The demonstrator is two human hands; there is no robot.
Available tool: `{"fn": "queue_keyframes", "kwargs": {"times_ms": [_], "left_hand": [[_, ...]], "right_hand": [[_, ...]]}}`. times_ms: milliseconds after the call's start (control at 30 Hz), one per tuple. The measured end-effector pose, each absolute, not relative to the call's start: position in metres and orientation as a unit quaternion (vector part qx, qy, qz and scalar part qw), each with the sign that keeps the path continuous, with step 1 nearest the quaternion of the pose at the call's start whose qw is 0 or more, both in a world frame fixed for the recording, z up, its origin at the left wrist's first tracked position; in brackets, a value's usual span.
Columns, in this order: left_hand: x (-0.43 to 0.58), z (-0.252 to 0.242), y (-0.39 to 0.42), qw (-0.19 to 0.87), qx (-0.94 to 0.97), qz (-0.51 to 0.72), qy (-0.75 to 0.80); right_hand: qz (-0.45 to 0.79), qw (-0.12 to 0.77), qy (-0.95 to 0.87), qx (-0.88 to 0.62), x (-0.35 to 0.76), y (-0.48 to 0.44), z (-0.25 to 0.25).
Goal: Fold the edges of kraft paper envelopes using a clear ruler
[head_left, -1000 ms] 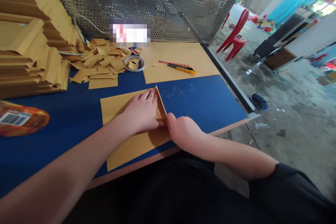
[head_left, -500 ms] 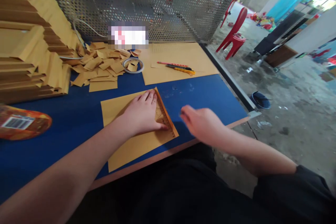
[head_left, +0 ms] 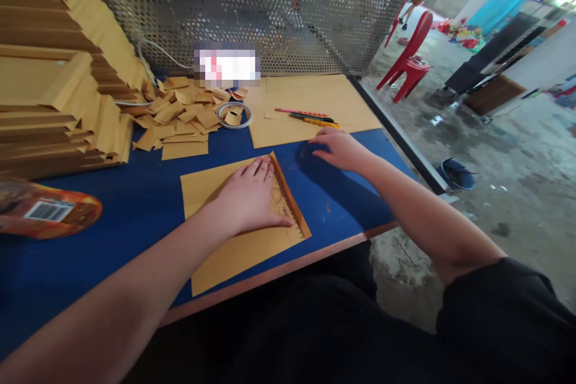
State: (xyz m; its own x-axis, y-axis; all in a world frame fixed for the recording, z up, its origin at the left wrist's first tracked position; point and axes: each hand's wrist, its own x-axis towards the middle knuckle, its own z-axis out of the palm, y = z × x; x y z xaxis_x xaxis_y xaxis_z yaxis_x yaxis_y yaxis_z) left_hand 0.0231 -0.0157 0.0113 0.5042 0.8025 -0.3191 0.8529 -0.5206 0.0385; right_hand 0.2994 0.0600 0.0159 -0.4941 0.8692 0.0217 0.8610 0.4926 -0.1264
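My left hand [head_left: 249, 201] lies flat, fingers stretched, on a clear plastic ruler [head_left: 284, 211] with printed markings, pressing it onto a sheet of brown paper [head_left: 220, 264]. Along the ruler's right edge a narrow strip of the paper [head_left: 292, 201] looks folded up. To the right, my right hand [head_left: 339, 149] hovers over the blue tabletop with fingers apart and nothing visible in them. Just beyond its fingertips lie a yellow utility knife [head_left: 321, 123], a dark pen [head_left: 308, 117] and a red patterned pencil [head_left: 299, 112] on larger brown sheets [head_left: 355, 99].
Stacks of folded brown paper [head_left: 49, 114] rise at the left. Loose paper pieces [head_left: 180, 117] and a tape roll [head_left: 234, 115] lie behind the sheet. An orange packet [head_left: 49, 210] sits at left. A perforated metal panel [head_left: 270, 12] stands behind; a red chair [head_left: 411, 60] is beyond.
My right hand has moved forward, away from the table's front edge toward the knife and pens, and its fingers have spread. My left hand stays on the ruler. The view has shifted slightly.
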Motion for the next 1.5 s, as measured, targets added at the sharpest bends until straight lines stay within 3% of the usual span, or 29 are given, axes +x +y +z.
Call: {"fn": "queue_keyframes", "kwargs": {"times_ms": [333, 633, 733, 867, 1500], "left_hand": [[0.021, 0.01, -0.015, 0.113, 0.864, -0.114, 0.477], [0.023, 0.015, -0.016, 0.102, 0.858, -0.146, 0.482], [0.023, 0.016, -0.017, 0.101, 0.859, -0.149, 0.479], [0.021, 0.012, -0.017, 0.106, 0.865, -0.118, 0.476], [-0.011, 0.009, -0.009, 0.155, 0.879, -0.054, 0.448]], "right_hand": [[0.11, 0.004, -0.873, -0.476, 0.28, 0.089, 0.019], [0.117, 0.027, -0.876, -0.467, 0.274, 0.079, 0.023], [0.142, 0.055, -0.908, -0.391, 0.267, 0.057, 0.026], [0.185, 0.008, -0.947, -0.263, 0.254, 0.024, 0.027], [0.122, 0.068, -0.941, -0.31, 0.228, -0.021, 0.002]]}}
